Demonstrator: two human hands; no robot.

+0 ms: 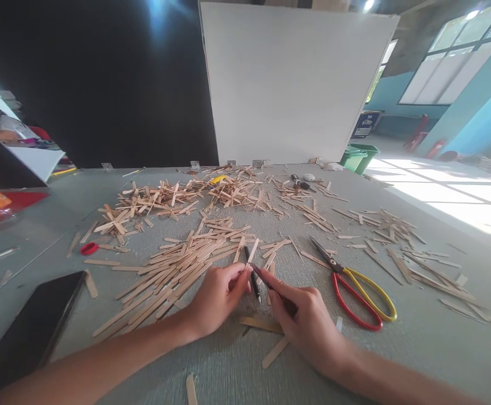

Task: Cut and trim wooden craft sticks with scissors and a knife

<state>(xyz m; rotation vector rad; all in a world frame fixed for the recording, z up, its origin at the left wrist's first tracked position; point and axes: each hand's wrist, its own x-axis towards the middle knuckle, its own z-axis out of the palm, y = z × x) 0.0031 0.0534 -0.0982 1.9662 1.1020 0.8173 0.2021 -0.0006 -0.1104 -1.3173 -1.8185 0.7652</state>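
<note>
My left hand [220,295] pinches a short wooden craft stick [253,250], which points up and away between the fingertips. My right hand [306,320] is closed around a slim dark tool [257,272]; its tip meets the stick near my left fingertips, and its exact kind is unclear. Between the hands, a black pen [257,291] lies on the table. To the left spreads a layer of loose craft sticks [186,264]. Scissors [350,281] with one red and one yellow handle lie open to the right of my right hand.
A black phone [32,326] lies at the left, near a red ring [89,248]. Heaps of crossed sticks [156,197] line the back, with keys [300,183] beside them. Split sticks [435,275] are scattered right. Black and white boards [291,84] stand behind; a person [13,128] sits far left.
</note>
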